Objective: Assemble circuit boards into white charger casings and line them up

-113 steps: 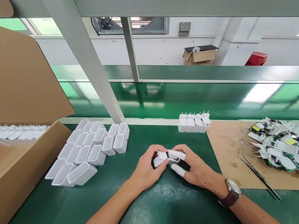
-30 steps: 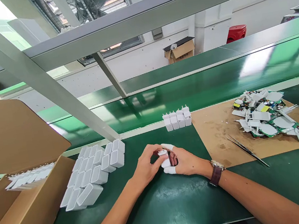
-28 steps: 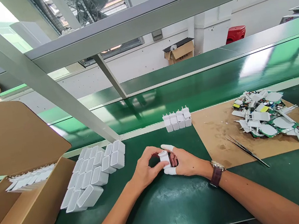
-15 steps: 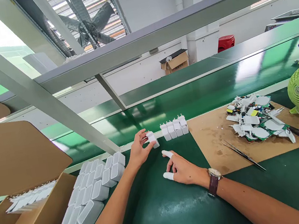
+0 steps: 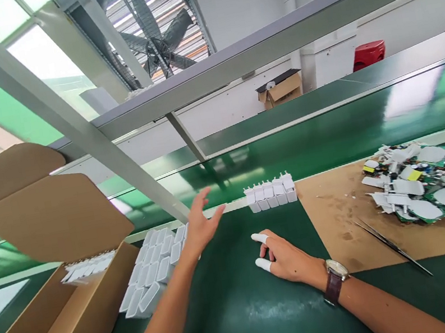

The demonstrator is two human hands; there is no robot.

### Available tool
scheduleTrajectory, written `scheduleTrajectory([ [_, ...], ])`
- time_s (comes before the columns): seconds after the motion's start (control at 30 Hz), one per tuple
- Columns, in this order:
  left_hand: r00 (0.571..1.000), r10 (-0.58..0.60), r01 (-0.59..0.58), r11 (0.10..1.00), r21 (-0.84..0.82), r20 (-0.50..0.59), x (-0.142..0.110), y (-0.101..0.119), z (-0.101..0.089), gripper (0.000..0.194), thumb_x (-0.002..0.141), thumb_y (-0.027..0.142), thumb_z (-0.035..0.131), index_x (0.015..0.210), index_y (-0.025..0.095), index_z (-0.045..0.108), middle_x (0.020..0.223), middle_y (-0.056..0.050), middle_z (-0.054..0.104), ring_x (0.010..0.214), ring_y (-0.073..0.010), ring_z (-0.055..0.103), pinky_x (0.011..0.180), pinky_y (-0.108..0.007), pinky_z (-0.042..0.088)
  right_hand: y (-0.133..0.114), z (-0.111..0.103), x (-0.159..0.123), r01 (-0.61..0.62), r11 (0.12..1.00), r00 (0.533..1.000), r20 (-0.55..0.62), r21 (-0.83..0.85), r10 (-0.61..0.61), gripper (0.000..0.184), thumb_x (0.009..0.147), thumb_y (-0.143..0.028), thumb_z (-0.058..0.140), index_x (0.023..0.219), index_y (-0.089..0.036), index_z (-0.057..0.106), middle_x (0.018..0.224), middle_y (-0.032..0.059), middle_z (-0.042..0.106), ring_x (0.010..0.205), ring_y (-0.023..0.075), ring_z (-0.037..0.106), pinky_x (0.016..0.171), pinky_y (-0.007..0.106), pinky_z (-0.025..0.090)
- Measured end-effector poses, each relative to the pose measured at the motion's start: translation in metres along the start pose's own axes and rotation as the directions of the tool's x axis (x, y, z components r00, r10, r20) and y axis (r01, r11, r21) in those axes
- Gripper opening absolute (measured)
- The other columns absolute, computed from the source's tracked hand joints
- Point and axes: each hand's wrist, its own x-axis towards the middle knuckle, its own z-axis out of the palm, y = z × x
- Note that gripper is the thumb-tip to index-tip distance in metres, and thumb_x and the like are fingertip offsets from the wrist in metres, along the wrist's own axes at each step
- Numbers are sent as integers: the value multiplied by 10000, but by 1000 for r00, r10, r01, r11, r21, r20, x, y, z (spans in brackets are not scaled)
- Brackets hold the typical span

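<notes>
White plug units (image 5: 271, 199), five upright in a row, pins up, at the far side of the green bench (image 5: 246, 310). Nearest: broad stretch of green top, good room for moving both forearms. Right hand (image 5: 278, 256) low over it, white-tipped thumb and forefinger well parted, nothing visible between, other fingers curled. To its right, tweezers (image 5: 392, 246) lying aslant, tips on the brown sheet (image 5: 351, 247), other end on the green. To the left, long wall of the cardboard box (image 5: 98, 315) close beside the open-topped white cups (image 5: 163, 270), left forearm near their rims: the tight spot. Farther out, left hand (image 5: 201, 228) between cups and row, fingers spread wide, grip holding nothing. Off right, heap of circuit boards and white parts (image 5: 408, 186) on the sheet, well apart from both hands. Farthest, the row: five now against four a moment ago, with the left hand's unit apparently added at the left end and both grips freed. Right end near the sheet's edge, backs near the pale rail (image 5: 236, 205); open room leftward, toward the cups.
</notes>
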Motion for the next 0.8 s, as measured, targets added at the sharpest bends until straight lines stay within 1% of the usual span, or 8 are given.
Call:
scheduleTrajectory([
  [0.07,991,78,-51,971,234,-109,-7,-4,-48,429,903,506,666,1223,220,659,1389,-128,618,1279,-313,599,1112,-530,473,2,1,-2,25,1000,1000,5,-15,-25,555,935,-223,606,1467,-189,455,1142,67,584,734,139,554,768,343,528],
  [0.1,990,106,-70,938,338,-89,-13,-8,-70,374,908,534,648,1097,219,711,1361,-127,632,1298,-327,577,1125,-545,453,3,2,-2,36,999,999,4,-25,-36,541,938,-221,601,1459,-188,460,1141,66,580,732,139,550,757,338,526],
  [0.17,992,105,-127,850,511,72,-31,-21,-102,393,870,602,651,868,223,757,1323,-138,654,1336,-391,525,1127,-604,421,3,1,-2,51,998,999,-1,-47,-51,525,937,-212,607,1444,-179,474,1132,65,579,728,137,545,747,329,523],
  [0.23,975,47,-173,770,614,215,-53,-37,-113,420,801,640,685,780,229,768,1310,-159,667,1366,-471,470,1095,-683,404,1,0,-1,59,996,998,-4,-67,-59,518,926,-202,630,1426,-167,497,1121,63,586,722,132,545,748,321,525],
  [0.37,947,114,-278,757,591,299,-78,-55,-82,417,917,518,514,715,225,731,1300,-173,675,1343,-487,490,984,-694,472,-5,-5,7,61,992,998,1,-111,-61,501,908,-247,687,1381,-157,550,1150,74,608,721,125,569,741,300,547],
  [0.57,855,338,-431,885,175,393,-75,-5,-5,350,942,497,521,776,226,667,1322,-123,667,1038,-277,710,882,-395,586,-26,-45,4,52,957,987,159,-284,-7,483,908,-296,714,1355,-177,577,1266,103,634,944,191,689,879,338,584],
  [0.67,865,350,-396,916,63,360,-77,6,14,334,956,485,520,780,224,633,1315,-115,670,942,-235,735,759,-311,589,-35,-96,-24,102,813,995,61,-573,-82,453,958,-274,638,1393,-181,554,1383,141,597,1215,282,611,1060,442,503],
  [0.8,903,364,-369,929,-21,230,-86,-8,25,274,952,477,559,847,239,643,1334,-99,663,948,-231,746,700,-273,577,-30,-181,-82,-233,479,961,-277,-846,-21,413,908,-87,578,1314,-151,626,1423,182,580,1315,337,516,1115,532,427],
])
